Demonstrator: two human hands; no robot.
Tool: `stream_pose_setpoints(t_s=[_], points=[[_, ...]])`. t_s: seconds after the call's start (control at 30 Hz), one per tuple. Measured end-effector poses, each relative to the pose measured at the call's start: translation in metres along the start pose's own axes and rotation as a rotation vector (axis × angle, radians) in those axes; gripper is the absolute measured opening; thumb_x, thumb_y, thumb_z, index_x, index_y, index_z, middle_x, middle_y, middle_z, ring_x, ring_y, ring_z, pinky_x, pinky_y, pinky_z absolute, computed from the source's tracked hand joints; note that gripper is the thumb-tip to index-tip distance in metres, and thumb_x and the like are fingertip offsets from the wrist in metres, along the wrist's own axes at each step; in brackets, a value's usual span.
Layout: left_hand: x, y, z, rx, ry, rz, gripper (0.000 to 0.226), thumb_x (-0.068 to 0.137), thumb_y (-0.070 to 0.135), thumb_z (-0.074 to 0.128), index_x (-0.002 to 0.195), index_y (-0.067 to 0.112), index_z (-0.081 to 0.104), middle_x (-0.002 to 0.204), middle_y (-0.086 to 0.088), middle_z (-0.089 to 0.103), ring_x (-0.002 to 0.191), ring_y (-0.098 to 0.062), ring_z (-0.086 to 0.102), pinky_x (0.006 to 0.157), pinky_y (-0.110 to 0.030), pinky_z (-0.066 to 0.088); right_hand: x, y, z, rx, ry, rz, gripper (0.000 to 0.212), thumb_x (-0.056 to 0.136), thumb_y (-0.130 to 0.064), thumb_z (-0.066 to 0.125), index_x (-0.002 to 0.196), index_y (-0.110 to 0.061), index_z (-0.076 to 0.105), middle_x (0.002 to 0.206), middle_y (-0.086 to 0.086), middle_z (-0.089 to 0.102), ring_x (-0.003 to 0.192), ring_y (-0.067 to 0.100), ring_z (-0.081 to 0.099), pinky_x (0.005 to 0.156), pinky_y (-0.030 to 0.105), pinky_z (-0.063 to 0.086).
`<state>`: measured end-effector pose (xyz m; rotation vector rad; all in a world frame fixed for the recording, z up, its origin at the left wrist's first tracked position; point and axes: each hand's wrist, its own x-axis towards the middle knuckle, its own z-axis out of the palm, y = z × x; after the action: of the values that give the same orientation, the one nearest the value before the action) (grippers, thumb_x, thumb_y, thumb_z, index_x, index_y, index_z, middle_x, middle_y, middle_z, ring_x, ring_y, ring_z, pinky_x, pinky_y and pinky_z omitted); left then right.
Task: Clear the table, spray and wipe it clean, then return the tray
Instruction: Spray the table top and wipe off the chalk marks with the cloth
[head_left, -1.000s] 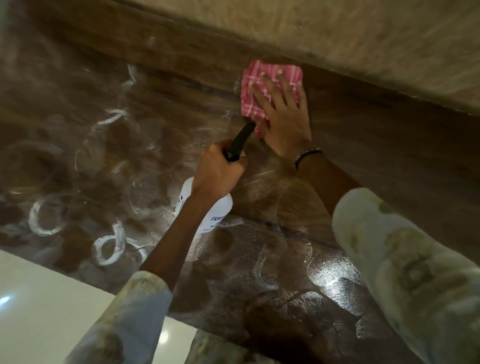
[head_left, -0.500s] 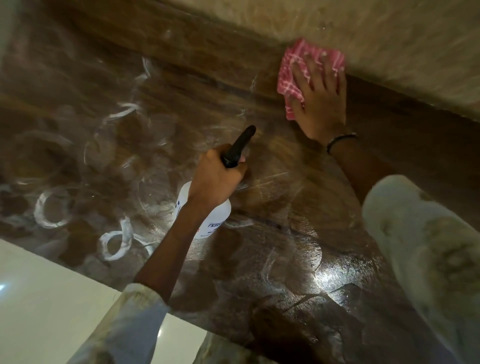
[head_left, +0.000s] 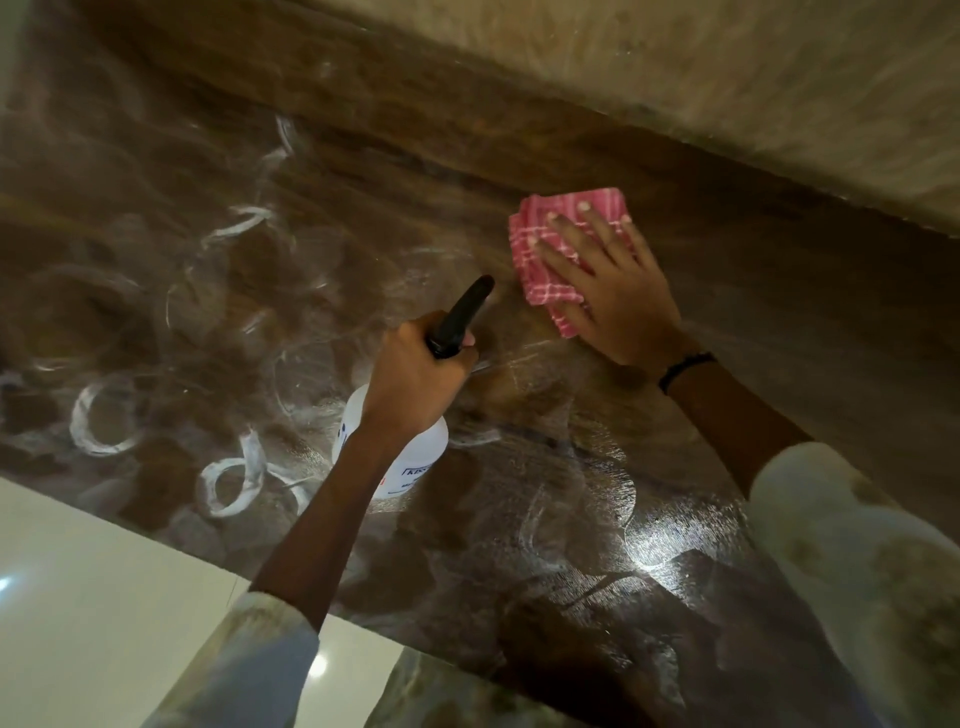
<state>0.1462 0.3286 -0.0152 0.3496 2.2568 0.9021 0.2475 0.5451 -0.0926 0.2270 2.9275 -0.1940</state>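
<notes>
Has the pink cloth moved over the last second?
Yes. The cloth, under the right hand, went along the table's far edge, then back toward the bottle.

2 hands, 1 spray btl, 1 cloth.

Spray bottle mid-table; wall behind
</notes>
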Motion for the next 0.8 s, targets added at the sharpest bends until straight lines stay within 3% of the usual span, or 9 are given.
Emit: stream_pose_setpoints(t_s=[0.1, 0.17, 0.27, 0.37, 0.43, 0.57, 0.67, 0.8], points=[[-0.006, -0.008, 0.000, 0.019, 0.013, 0.008, 0.011, 0.084, 0.022, 0.067, 0.080, 0.013, 0.067, 0.068, -0.021, 0.065, 0.056, -0.020, 0.054, 0.045, -0.011, 0.034, 0.013, 0.011, -0.004, 0.034, 0.025, 0.135, 0.061, 0.097, -0.052, 0.029, 0.153, -0.030, 0.016, 0.161, 0.005, 0.017, 0.149, 0.030, 0.010, 0.120, 0.053, 0.007], [-0.010, -0.012, 0.000, 0.037, 0.014, 0.013, 0.011, 0.083, 0.024, 0.067, 0.077, 0.016, 0.066, 0.064, -0.018, 0.064, 0.052, -0.014, 0.051, 0.042, -0.008, 0.033, 0.034, 0.005, -0.007, 0.079, 0.064, 0.246, 0.060, 0.097, -0.048, 0.030, 0.153, -0.029, 0.016, 0.162, 0.004, 0.015, 0.150, 0.030, 0.008, 0.120, 0.053, 0.004], [-0.016, -0.016, 0.000, 0.044, 0.017, 0.018, 0.015, 0.083, 0.024, 0.067, 0.070, 0.026, 0.061, 0.058, -0.011, 0.061, 0.054, -0.014, 0.052, 0.042, -0.009, 0.032, 0.061, -0.022, -0.010, 0.106, 0.077, 0.320, 0.060, 0.098, -0.047, 0.026, 0.154, -0.029, 0.013, 0.163, 0.004, 0.010, 0.150, 0.030, 0.004, 0.120, 0.055, 0.003], [-0.021, -0.016, -0.001, 0.052, 0.005, 0.017, 0.015, 0.081, 0.021, 0.068, 0.068, 0.027, 0.062, 0.056, -0.004, 0.060, 0.048, -0.011, 0.050, 0.043, -0.010, 0.033, 0.063, -0.054, -0.008, 0.080, 0.039, 0.201, 0.060, 0.099, -0.051, 0.024, 0.154, -0.029, 0.012, 0.163, 0.004, 0.009, 0.150, 0.032, 0.003, 0.119, 0.057, 0.003], [-0.025, -0.015, -0.001, 0.058, -0.023, 0.014, 0.004, 0.080, 0.019, 0.068, 0.076, 0.017, 0.067, 0.063, -0.015, 0.064, 0.051, -0.020, 0.052, 0.049, -0.024, 0.039, 0.048, -0.072, -0.003, 0.057, 0.019, 0.105, 0.063, 0.098, -0.051, 0.027, 0.154, -0.029, 0.011, 0.163, 0.004, 0.009, 0.150, 0.033, 0.002, 0.119, 0.058, 0.002], [-0.033, -0.012, 0.002, 0.044, -0.045, 0.032, 0.007, 0.079, 0.015, 0.068, 0.078, 0.023, 0.068, 0.076, -0.017, 0.069, 0.068, -0.033, 0.063, 0.063, -0.040, 0.050, -0.007, -0.078, 0.009, 0.076, 0.008, -0.023, 0.062, 0.095, -0.047, 0.031, 0.153, -0.029, 0.019, 0.161, 0.003, 0.017, 0.150, 0.028, 0.009, 0.121, 0.052, 0.005], [-0.037, -0.013, 0.006, 0.016, -0.090, 0.021, 0.008, 0.081, 0.015, 0.067, 0.080, 0.023, 0.068, 0.076, -0.016, 0.069, 0.067, -0.032, 0.061, 0.059, -0.033, 0.048, -0.042, -0.047, 0.014, 0.036, -0.002, 0.049, 0.061, 0.096, -0.050, 0.031, 0.152, -0.028, 0.022, 0.160, 0.005, 0.020, 0.149, 0.030, 0.013, 0.120, 0.054, 0.011], [-0.045, -0.017, 0.006, 0.003, -0.091, 0.021, 0.014, 0.083, 0.017, 0.066, 0.077, 0.030, 0.063, 0.066, -0.012, 0.065, 0.052, -0.022, 0.052, 0.051, -0.025, 0.039, -0.036, -0.005, 0.007, 0.039, 0.008, 0.198, 0.062, 0.096, -0.047, 0.035, 0.153, -0.027, 0.019, 0.161, 0.007, 0.017, 0.149, 0.032, 0.010, 0.120, 0.054, 0.008]])
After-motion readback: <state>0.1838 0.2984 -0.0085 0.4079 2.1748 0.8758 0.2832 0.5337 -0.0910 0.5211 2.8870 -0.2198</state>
